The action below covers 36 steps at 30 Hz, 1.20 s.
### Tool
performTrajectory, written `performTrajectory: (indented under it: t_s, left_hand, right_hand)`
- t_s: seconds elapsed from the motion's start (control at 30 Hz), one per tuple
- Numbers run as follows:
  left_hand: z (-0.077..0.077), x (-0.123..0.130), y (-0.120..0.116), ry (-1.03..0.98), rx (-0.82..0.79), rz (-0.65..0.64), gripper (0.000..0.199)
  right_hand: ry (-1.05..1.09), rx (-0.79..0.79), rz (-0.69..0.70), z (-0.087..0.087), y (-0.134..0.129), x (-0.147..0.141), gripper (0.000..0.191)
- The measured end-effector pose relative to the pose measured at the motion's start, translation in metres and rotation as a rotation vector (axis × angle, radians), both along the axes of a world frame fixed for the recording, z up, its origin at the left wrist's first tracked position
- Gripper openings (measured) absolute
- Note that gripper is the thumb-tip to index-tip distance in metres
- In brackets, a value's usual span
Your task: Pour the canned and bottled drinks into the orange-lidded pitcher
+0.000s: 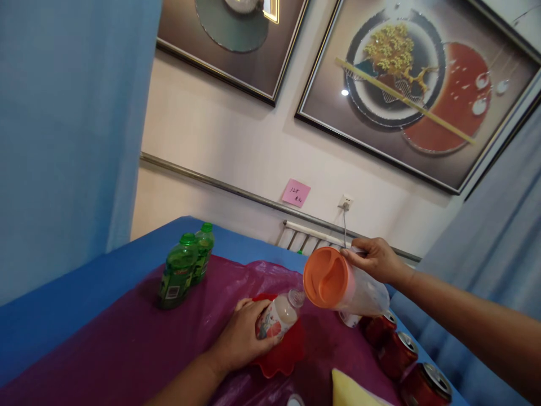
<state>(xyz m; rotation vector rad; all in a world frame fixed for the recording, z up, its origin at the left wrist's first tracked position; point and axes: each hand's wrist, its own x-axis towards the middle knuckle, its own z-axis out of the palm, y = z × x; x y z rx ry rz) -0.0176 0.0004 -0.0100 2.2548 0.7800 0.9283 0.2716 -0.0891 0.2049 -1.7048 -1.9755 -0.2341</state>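
My left hand [249, 332] is wrapped round a small clear bottle [279, 318] with a floral label, its open mouth tilted up to the right. Below the bottle lies a red scalloped dish [276, 361], partly covered by my hand. My right hand [376, 259] grips the handle of a clear plastic pitcher [366, 290] with an orange lid [325, 277]. The pitcher is tipped on its side, its lid toward the bottle's mouth and a small space between them. Whether liquid runs between the two cannot be made out.
Two green bottles [180, 270] stand at the left on a purple plastic sheet [127, 332] over a blue table [51, 316]. Several red cans [397, 354] line the right edge. A yellow cloth-like item [350, 389] lies at the front. Behind are a wall rail [211, 183] and a plugged-in socket [345, 203].
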Motion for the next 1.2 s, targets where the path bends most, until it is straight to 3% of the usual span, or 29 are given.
performTrajectory:
  t_s: [1.2]
  left_hand:
    - [0.0025,-0.0008,-0.0013,0.037,0.014,0.008,0.051]
  right_hand:
    - [-0.018,-0.010,0.009,-0.0037,0.0030,-0.0023,0.056]
